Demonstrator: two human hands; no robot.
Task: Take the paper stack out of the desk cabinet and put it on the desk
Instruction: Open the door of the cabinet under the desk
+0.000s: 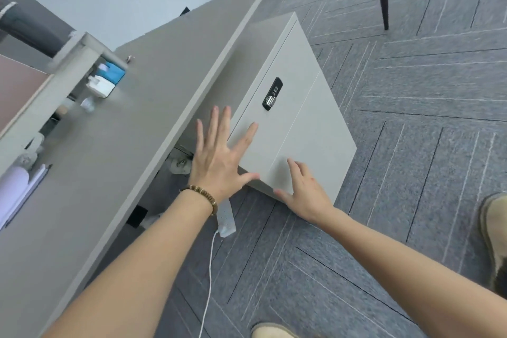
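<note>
Both hands are out over the desk cabinet point(290, 107) at centre frame, door shut, combination lock point(272, 93) above the fingertips. The left hand point(219, 156) is splayed flat and holding nothing; the right hand point(304, 192) is spread near the cabinet's lower corner, also holding nothing. No paper stack is visible, presumably inside. The desk point(137, 123) lies to the left, the left hand nearer it.

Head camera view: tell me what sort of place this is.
Most likely an office. A long grey desk has a pale cabinet with a combination lock beside it, and grey carpet tiles cover the floor.
</note>
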